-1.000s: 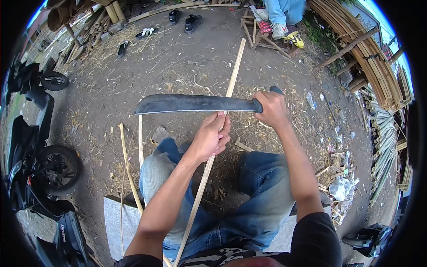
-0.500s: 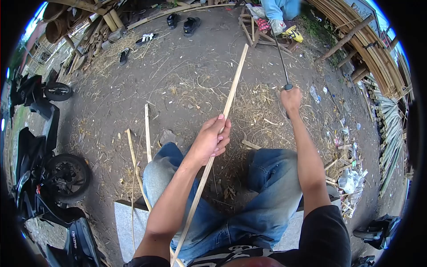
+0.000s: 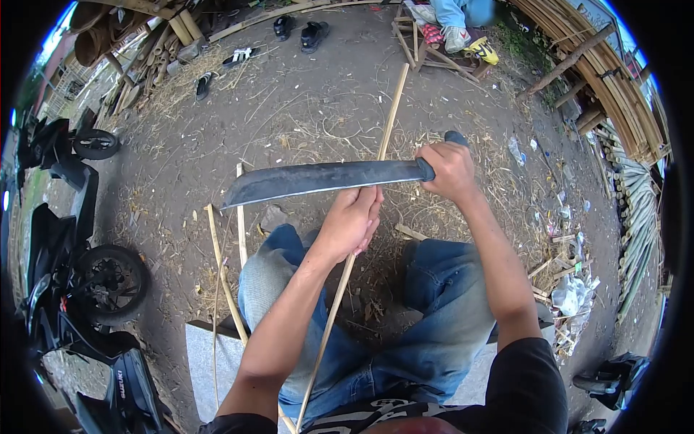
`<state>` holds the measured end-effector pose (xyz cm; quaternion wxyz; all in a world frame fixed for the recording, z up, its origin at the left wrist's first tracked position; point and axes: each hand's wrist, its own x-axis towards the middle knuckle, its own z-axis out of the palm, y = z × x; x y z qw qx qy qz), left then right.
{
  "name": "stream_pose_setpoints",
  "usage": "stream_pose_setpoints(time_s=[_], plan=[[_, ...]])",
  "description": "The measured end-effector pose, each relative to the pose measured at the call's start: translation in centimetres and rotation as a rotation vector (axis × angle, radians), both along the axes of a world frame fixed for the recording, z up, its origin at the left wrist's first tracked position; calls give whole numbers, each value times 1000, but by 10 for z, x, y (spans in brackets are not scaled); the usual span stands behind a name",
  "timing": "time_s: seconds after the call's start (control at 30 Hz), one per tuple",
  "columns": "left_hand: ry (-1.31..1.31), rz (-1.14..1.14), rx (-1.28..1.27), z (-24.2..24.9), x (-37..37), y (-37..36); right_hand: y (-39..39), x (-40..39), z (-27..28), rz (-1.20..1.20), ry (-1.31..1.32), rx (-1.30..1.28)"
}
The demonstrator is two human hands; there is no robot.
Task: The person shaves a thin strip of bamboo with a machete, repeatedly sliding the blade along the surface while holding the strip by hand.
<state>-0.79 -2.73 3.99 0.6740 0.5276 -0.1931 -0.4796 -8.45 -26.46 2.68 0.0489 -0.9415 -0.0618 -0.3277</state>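
Observation:
My left hand (image 3: 354,223) is wrapped round a long, thin bamboo strip (image 3: 331,318), which slants from my lap up past the hand. In my right hand (image 3: 447,171) is the dark handle of a machete (image 3: 325,179). Its broad blade points left and lies across the strip in this view, just beyond my left fingers. The blade hides a short stretch of the strip. Two more strips lean beside my left knee: a pale one (image 3: 241,217) and a yellowish one (image 3: 225,282).
I sit on a grey slab (image 3: 210,362). Motorcycles (image 3: 108,282) stand at left. Black shoes (image 3: 313,36) lie on the littered ground ahead. A person's sneaker (image 3: 455,39) rests by a wooden frame (image 3: 406,40) at the top. Stacked bamboo (image 3: 614,94) lines the right.
The machete has swung from pointing forward to lying crosswise, blade to the left, over the strip. My right hand has come in leftward; the left keeps its hold.

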Motion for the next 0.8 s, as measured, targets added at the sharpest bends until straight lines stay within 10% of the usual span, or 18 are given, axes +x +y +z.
stream_pose_setpoints(time_s=[0.17, 0.37, 0.73, 0.8], plan=[[35, -30, 23, 6, -6, 5, -43, -1, -8, -178, -30, 31], [11, -17, -60, 3, 2, 10, -91, 2, -33, -1073, 89, 626], [109, -2, -114, 2, 2, 0, 2, -16, 4, -316, -6, 506], [103, 3, -115, 4, -1, 0, 12, -14, 0, -39, -21, 177]])
